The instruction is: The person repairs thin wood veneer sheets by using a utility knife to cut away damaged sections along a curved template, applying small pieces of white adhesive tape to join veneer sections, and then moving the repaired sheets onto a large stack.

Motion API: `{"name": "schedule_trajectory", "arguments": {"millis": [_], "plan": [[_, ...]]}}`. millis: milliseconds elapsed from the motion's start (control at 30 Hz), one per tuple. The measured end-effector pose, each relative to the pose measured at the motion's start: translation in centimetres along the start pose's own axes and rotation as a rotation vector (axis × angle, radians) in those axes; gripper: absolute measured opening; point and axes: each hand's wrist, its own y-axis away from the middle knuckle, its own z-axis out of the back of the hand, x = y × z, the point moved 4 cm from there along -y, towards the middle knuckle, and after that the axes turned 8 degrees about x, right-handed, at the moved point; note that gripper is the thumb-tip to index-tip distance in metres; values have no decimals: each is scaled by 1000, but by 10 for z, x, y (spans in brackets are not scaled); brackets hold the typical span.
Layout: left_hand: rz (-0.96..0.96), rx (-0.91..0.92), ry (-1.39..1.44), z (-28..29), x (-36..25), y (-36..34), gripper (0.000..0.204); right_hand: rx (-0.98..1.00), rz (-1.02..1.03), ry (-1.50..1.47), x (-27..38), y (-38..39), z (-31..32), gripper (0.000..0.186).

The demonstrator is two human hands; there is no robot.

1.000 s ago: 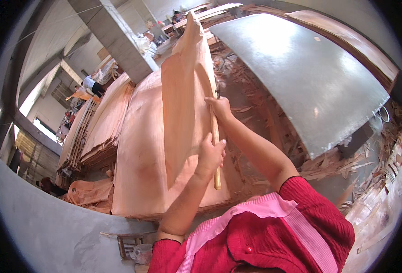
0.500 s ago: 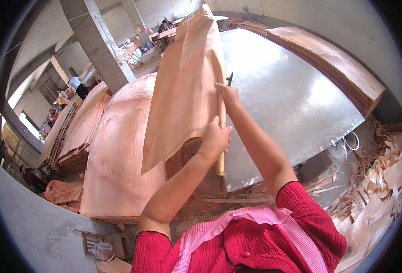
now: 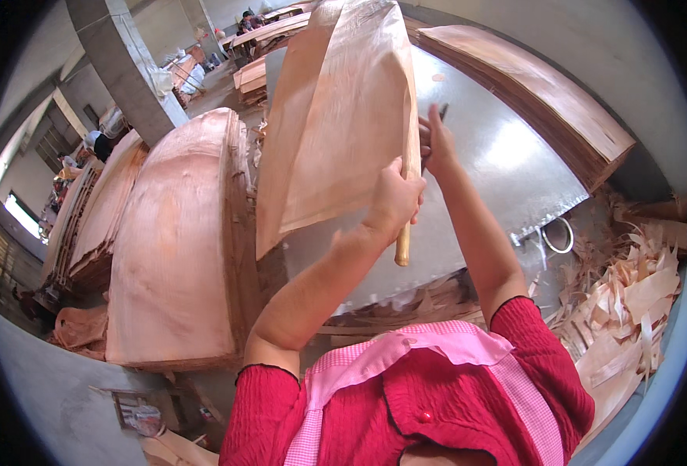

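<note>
My left hand (image 3: 394,199) is closed around a pale wooden rod (image 3: 403,247) near its lower end. A large thin sheet of wood veneer (image 3: 351,124) hangs along the rod's left side, its lower edge in the air. My right hand (image 3: 438,147) is just right of the rod, thumb up and fingers partly curled. A slim dark tool (image 3: 444,112) sticks out past that thumb and seems held in the hand; its kind does not show. Beneath is a metal-topped table (image 3: 507,175).
A tall veneer stack (image 3: 172,248) stands left of the table, another stack (image 3: 538,97) along its far right side. Veneer scraps (image 3: 623,303) are heaped at right. A concrete pillar (image 3: 122,66) rises at the back left. A white cord loop (image 3: 559,235) hangs by the table edge.
The rod and veneer sheet have shifted right relative to my body, over the metal top. My right hand has come off the rod, with the dark tool moving along; my left hand keeps its grip.
</note>
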Motion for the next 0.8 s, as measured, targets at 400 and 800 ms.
{"name": "schedule_trajectory", "arguments": {"millis": [400, 800], "plan": [[-95, 122, 403, -198, -38, -143, 5, 304, -694, -525, -10, 144, 232, 46], [-103, 89, 768, -147, -59, -141, 13, 204, -173, -618, 63, 133, 257, 8]]}}
